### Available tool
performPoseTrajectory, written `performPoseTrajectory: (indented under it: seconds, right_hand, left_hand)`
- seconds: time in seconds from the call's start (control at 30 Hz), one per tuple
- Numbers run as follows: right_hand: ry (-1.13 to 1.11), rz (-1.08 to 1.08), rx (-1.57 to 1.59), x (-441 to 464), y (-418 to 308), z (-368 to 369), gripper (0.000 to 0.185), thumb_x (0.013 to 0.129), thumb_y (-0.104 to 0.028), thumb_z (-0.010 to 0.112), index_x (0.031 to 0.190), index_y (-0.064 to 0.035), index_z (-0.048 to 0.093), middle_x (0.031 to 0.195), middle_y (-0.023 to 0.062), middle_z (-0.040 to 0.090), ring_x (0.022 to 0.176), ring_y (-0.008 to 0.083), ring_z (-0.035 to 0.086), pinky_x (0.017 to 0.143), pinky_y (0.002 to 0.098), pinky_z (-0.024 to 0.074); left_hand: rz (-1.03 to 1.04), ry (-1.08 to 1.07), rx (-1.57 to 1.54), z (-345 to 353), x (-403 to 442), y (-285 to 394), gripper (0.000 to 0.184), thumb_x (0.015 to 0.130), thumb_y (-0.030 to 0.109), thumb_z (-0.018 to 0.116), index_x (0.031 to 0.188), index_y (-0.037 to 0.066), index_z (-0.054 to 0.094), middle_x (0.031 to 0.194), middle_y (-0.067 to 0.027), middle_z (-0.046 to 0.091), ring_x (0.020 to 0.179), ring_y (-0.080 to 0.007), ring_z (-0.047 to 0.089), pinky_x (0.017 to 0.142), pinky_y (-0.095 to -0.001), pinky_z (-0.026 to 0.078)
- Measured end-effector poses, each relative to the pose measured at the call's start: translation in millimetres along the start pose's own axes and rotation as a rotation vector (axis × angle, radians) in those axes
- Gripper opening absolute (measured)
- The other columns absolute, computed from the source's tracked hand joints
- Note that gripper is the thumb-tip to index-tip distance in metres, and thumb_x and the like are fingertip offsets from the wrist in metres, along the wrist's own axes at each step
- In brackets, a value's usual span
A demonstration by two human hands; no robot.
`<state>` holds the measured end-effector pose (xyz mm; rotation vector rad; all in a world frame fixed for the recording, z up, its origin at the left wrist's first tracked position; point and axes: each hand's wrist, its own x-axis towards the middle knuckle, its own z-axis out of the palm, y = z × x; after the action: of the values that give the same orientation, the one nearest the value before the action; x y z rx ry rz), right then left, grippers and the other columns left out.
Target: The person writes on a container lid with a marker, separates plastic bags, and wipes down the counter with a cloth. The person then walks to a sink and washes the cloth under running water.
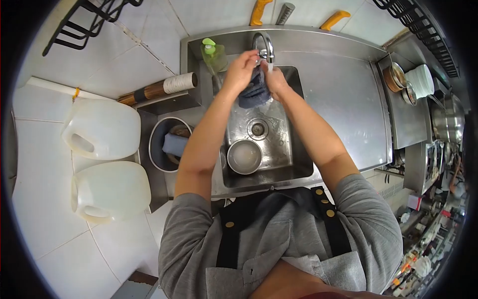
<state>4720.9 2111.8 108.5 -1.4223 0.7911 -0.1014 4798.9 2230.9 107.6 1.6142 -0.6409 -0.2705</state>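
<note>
Under the curved metal faucet [269,46], a wet dark grey-blue cloth [254,93] hangs over the sink [234,119]. My right hand [276,83] grips the cloth's upper part, its fingers closed, with water from the spout running beside the thumb. Higher up, my left hand [240,74] has its fingers pinched at the faucet's small handle [262,53], above the cloth. Near the drain [257,129], a round metal bowl [244,157] with cloudy liquid rests on the sink floor.
A green-topped soap bottle [214,57] stands behind the sink's left corner. To the left are a round bin [155,149] with a blue-grey cloth inside and two large plastic jugs [102,128]. A steel counter [343,99] extends right, towards stacked white plates [420,81].
</note>
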Motion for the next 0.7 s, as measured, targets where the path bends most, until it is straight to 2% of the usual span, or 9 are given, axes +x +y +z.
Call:
performPoseTrajectory:
  seconds: [0.2, 0.27, 0.33, 0.4, 0.47, 0.5, 0.6, 0.63, 0.7]
  right_hand:
    - [-0.582, -0.067, -0.114, -40.2, -14.3, -71.6, 0.029, 0.09, -0.012, 0.063, 0.114, 0.0034, 0.06, 0.103, 0.0094, 0.066, 0.095, 0.0161, 0.063, 0.083, 0.0306, 0.0506]
    - [-0.556, -0.041, -0.003, -59.7, -10.7, -92.6, 0.025, 0.092, -0.013, 0.065, 0.112, 0.0014, 0.061, 0.1, 0.0092, 0.066, 0.09, 0.0165, 0.064, 0.081, 0.0315, 0.0523]
    - [-0.334, 0.049, 0.278, -77.6, -8.9, -101.2, 0.029, 0.093, -0.026, 0.068, 0.107, -0.0006, 0.063, 0.096, 0.01, 0.066, 0.087, 0.0174, 0.065, 0.079, 0.0339, 0.0542]
    - [-0.315, 0.117, 0.326, -64.9, 30.0, -100.8, 0.035, 0.094, -0.038, 0.065, 0.1, -0.0038, 0.063, 0.098, 0.0122, 0.068, 0.085, 0.0205, 0.067, 0.08, 0.0377, 0.0552]
    - [-0.206, 0.548, 0.788, -47.9, 70.7, -81.7, 0.041, 0.097, -0.047, 0.055, 0.101, -0.0073, 0.063, 0.1, 0.0098, 0.07, 0.09, 0.0239, 0.067, 0.086, 0.0436, 0.0536]
    - [-0.161, 0.575, 0.749, -39.2, 90.5, -68.3, 0.043, 0.101, -0.049, 0.043, 0.103, -0.0114, 0.064, 0.103, 0.0073, 0.07, 0.094, 0.0268, 0.067, 0.09, 0.0472, 0.0513]
    - [-0.329, 0.27, 0.9, -16.8, 153.8, -55.7, 0.041, 0.099, -0.044, 0.046, 0.106, -0.0067, 0.062, 0.106, 0.0142, 0.068, 0.098, 0.0282, 0.066, 0.089, 0.0455, 0.0522]
    - [-0.414, 0.249, 0.885, -10.4, 166.6, -57.7, 0.04, 0.1, -0.043, 0.045, 0.108, -0.0072, 0.062, 0.106, 0.0136, 0.068, 0.097, 0.0278, 0.066, 0.09, 0.0458, 0.0517]
    - [-0.416, 0.32, 0.693, 2.2, 187.9, -58.3, 0.038, 0.1, -0.039, 0.043, 0.11, -0.0082, 0.062, 0.106, 0.0125, 0.068, 0.096, 0.0272, 0.066, 0.09, 0.0465, 0.0508]
  left_hand:
    - [-0.527, -0.039, -0.647, 42.2, -48.3, -77.0, 0.047, 0.096, 0.039, 0.061, 0.121, 0.0, 0.061, 0.107, -0.0085, 0.069, 0.097, -0.018, 0.063, 0.084, -0.0323, 0.049]
    - [-0.367, -0.59, 0.0, 19.0, -67.6, -87.8, 0.055, 0.094, 0.045, 0.063, 0.131, 0.005, 0.056, 0.117, -0.0046, 0.064, 0.113, -0.0162, 0.055, 0.097, -0.0357, 0.045]
    - [-0.477, -0.413, -0.103, 22.2, -87.7, -78.8, 0.05, 0.091, 0.05, 0.065, 0.117, 0.007, 0.062, 0.115, -0.0048, 0.065, 0.112, -0.0174, 0.057, 0.095, -0.0366, 0.047]
    - [-0.509, 0.333, -1.245, 50.3, -94.2, -33.5, 0.051, 0.088, 0.053, 0.067, 0.096, 0.002, 0.068, 0.092, -0.0065, 0.067, 0.084, -0.0164, 0.061, 0.081, -0.0324, 0.049]
    - [-0.643, 0.52, -1.352, 87.7, -95.9, 17.6, 0.042, 0.089, 0.045, 0.067, 0.08, 0.003, 0.069, 0.075, -0.0029, 0.064, 0.071, -0.0161, 0.058, 0.072, -0.0315, 0.046]
    - [-0.51, 0.396, -1.042, 108.4, -103.7, 1.3, 0.035, 0.089, 0.036, 0.067, 0.073, 0.005, 0.061, 0.074, -0.0044, 0.064, 0.072, -0.0186, 0.06, 0.075, -0.0319, 0.047]
    - [0.153, 0.2, 0.052, 143.1, -133.5, 33.4, 0.031, 0.085, 0.014, 0.066, 0.06, 0.003, 0.05, 0.064, -0.007, 0.061, 0.063, -0.0191, 0.059, 0.068, -0.034, 0.046]
    - [0.317, 0.252, 0.173, 147.8, -138.6, 22.2, 0.025, 0.081, 0.007, 0.064, 0.061, 0.001, 0.051, 0.062, -0.0058, 0.057, 0.058, -0.0164, 0.052, 0.059, -0.0343, 0.042]
    - [0.207, 0.365, 0.103, 138.2, -131.8, -8.1, 0.022, 0.08, 0.006, 0.063, 0.062, 0.001, 0.052, 0.06, -0.0053, 0.056, 0.056, -0.0167, 0.05, 0.056, -0.035, 0.04]
